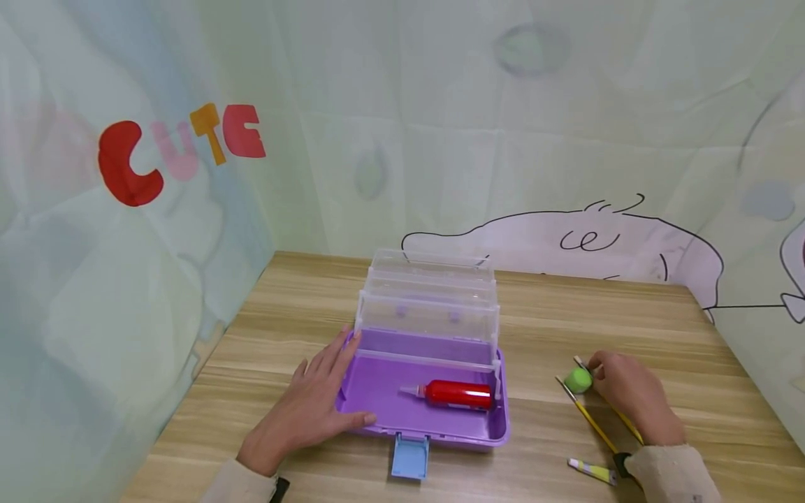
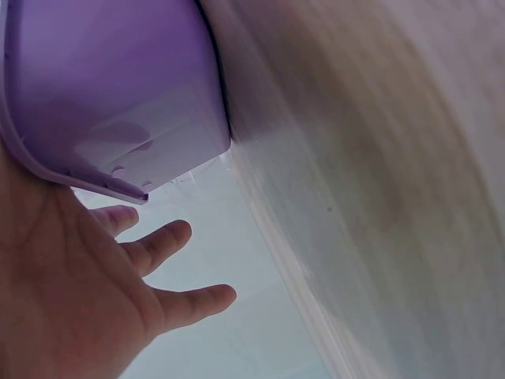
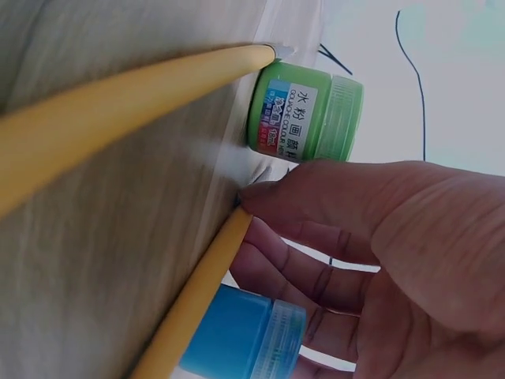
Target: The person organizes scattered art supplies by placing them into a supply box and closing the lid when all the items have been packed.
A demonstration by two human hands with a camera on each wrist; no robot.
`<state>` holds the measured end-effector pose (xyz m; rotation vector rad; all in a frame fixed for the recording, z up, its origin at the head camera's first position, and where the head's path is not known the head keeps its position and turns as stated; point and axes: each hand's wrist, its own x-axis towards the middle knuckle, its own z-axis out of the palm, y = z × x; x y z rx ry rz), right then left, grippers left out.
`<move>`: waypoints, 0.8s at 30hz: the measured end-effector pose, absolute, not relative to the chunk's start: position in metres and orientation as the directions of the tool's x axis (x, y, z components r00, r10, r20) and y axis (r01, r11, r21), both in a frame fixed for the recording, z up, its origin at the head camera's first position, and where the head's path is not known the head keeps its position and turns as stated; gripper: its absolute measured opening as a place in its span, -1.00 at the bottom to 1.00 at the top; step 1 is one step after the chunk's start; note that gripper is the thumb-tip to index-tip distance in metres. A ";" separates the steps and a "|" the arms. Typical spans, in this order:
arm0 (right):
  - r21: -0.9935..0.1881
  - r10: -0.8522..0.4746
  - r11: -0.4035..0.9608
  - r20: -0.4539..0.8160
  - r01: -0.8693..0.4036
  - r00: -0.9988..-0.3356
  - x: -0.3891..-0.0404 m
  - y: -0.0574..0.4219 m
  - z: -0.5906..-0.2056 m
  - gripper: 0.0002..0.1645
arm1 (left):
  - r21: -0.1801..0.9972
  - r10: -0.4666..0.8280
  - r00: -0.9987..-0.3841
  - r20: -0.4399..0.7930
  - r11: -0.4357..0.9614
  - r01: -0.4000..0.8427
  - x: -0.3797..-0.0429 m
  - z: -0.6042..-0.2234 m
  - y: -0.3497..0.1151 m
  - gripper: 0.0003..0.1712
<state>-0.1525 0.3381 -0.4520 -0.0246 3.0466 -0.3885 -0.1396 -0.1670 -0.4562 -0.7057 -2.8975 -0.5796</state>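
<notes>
A purple box (image 1: pixel 453 440) stands open, its clear tiered trays (image 1: pixel 434 293) raised at the back. Inside lies a red squeeze bottle (image 1: pixel 462 395) with a pointed nozzle. My left hand (image 1: pixel 314 405) rests against the box's left side, fingers spread and thumb over the front rim. On the right, my right hand (image 1: pixel 635 395) pinches a yellow-handled paintbrush (image 3: pixel 197 292) near its bristle end; the brush lies low along the table. A green paint jar (image 3: pixel 296 114) stands beside the thumb. Below the fingers, a blue paint jar (image 3: pixel 237 328) appears in the right wrist view.
Another yellow paintbrush (image 1: pixel 594 423) lies on the table left of the right hand. A small yellow paint tube (image 1: pixel 591 471) is near the right sleeve. The box's blue latch (image 1: pixel 410 457) hangs down in front. A printed cloth (image 1: pixel 327 140) surrounds the wooden table (image 1: pixel 239 384).
</notes>
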 end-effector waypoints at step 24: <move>-0.331 -0.093 0.941 -0.041 -0.074 -0.995 -0.153 0.340 -0.442 -0.83 | 0.326 0.423 -0.887 0.187 0.825 0.462 -0.139 -0.456 -0.167 0.35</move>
